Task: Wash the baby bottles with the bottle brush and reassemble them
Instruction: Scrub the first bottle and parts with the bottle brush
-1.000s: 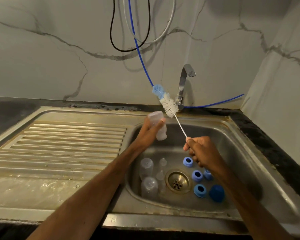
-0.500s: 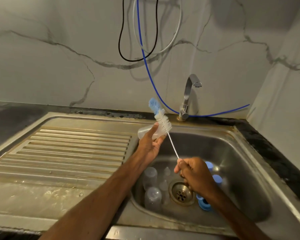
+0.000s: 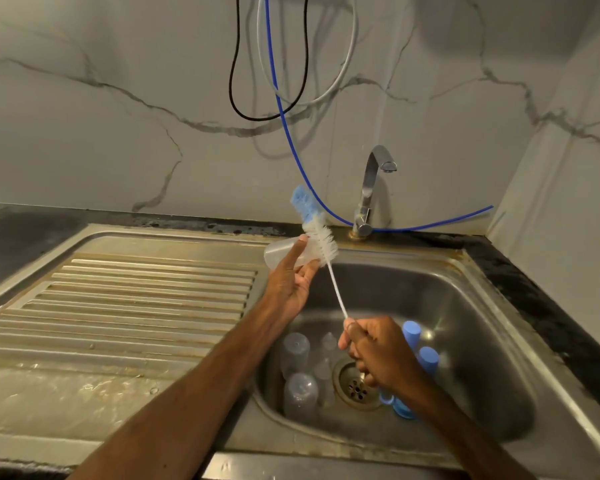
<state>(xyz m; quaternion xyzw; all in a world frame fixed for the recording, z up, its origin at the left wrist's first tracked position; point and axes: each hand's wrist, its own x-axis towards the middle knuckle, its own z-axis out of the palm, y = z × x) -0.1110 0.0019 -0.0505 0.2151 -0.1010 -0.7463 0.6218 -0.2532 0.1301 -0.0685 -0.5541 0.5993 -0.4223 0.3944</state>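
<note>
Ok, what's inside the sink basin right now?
Clear bottles and teats left of the drain, blue caps to its right. The right hand partly covers other blue parts.

In the basin (image 3: 482, 341) I see the drain (image 3: 357, 388), bottles (image 3: 300, 393) just left of it and caps (image 3: 411, 332) just right. The draining board (image 3: 136, 299) lies left of the basin, the tap (image 3: 369, 195) at its back edge.

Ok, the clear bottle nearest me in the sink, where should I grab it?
Probably come from above and wrap your fingers round the upper end of the nearest clear bottle. It stands on end, hemmed by the sink wall on its left and another bottle behind, so its top is clearest.
</note>
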